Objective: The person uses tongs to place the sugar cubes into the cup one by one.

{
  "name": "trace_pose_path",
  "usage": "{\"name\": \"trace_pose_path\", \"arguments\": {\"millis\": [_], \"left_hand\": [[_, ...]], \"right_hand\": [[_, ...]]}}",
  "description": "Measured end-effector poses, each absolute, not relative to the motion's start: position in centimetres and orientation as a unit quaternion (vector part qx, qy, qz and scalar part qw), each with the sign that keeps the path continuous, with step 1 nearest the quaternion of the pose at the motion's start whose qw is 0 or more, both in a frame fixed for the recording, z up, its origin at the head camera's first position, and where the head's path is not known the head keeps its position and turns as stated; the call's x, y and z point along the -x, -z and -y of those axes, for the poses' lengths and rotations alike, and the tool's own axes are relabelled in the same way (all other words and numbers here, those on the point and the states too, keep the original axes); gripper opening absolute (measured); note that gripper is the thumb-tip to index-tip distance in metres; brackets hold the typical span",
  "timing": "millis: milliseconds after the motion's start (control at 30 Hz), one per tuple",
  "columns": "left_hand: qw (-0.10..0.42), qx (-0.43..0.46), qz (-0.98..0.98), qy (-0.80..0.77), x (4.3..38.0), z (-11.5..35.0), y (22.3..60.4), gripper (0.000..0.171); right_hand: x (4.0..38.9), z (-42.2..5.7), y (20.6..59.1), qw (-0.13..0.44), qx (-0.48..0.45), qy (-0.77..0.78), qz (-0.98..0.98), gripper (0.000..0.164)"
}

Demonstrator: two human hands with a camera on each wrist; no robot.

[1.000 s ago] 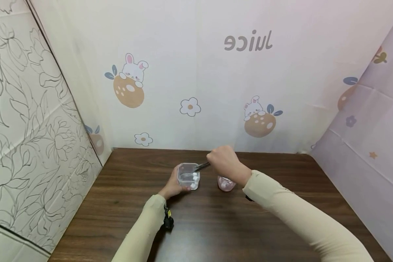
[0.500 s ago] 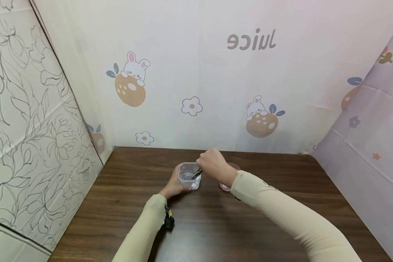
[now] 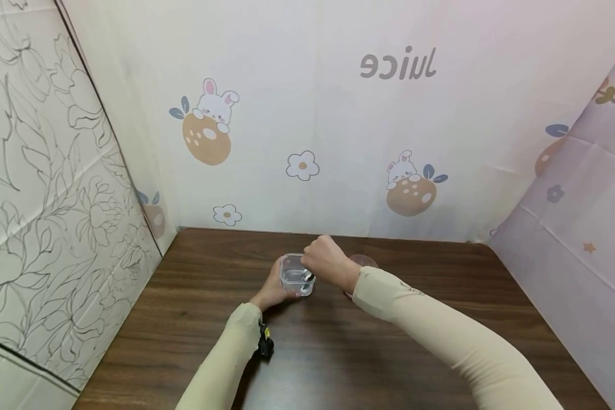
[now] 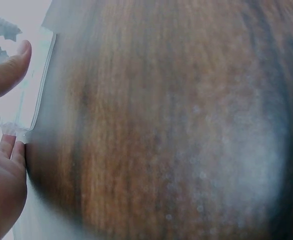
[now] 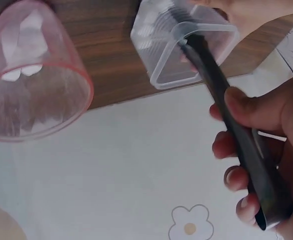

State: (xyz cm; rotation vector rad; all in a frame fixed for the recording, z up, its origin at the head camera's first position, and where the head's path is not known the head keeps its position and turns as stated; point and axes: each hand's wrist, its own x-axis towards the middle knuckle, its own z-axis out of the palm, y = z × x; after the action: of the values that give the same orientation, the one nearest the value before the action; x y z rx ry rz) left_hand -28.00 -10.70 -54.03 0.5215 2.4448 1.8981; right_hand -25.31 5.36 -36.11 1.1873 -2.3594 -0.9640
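Note:
My left hand (image 3: 274, 288) grips the side of a clear plastic container (image 3: 293, 279) on the table, thumb along its near wall. My right hand (image 3: 328, 261) holds dark metal tongs (image 5: 219, 90), fingers on one side and thumb on the other. The tongs' tips reach down inside the container in the right wrist view. Something whitish shows low in the container, partly covered by the tongs. A pink see-through cup (image 5: 76, 65) with white pieces (image 5: 32, 37) stands to the right, mostly behind my right wrist in the head view.
The brown wooden table (image 3: 184, 341) runs back to a printed cloth wall (image 3: 266, 114). More cloth walls stand at the left and right. A black wrist camera (image 3: 265, 341) sits on my left wrist.
My right hand has moved left towards the container, and the tongs' tips have gone deeper into it. My left hand and the container have kept their place.

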Motion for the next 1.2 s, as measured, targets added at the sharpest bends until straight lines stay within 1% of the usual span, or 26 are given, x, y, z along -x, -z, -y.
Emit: {"name": "trace_pose_path", "arguments": {"millis": [233,400,567,800,1000,1200], "left_hand": [[0.01,-0.16,-0.78,-0.605,28.1,10.7,54.1,0.108],[0.016,-0.159,-0.784,-0.599,28.1,10.7,54.1,0.107],[0.008,-0.172,-0.779,-0.603,28.1,10.8,54.0,0.106],[0.01,-0.168,-0.778,-0.606,28.0,10.9,53.7,0.106],[0.007,-0.169,-0.781,-0.601,28.0,10.8,53.8,0.107],[0.006,-0.172,-0.785,-0.595,27.8,10.9,53.6,0.106]], "right_hand": [[25.9,-5.1,36.5,0.162,-0.44,0.363,0.805,0.027],[26.0,-5.0,37.0,0.157,-0.448,0.371,0.799,0.029],[26.0,-4.7,37.0,0.165,-0.453,0.387,0.786,0.032],[26.1,-4.5,36.9,0.166,-0.458,0.405,0.774,0.029],[26.3,-4.5,37.4,0.171,-0.471,0.411,0.761,0.031],[26.3,-4.6,37.7,0.175,-0.487,0.409,0.752,0.026]]}}
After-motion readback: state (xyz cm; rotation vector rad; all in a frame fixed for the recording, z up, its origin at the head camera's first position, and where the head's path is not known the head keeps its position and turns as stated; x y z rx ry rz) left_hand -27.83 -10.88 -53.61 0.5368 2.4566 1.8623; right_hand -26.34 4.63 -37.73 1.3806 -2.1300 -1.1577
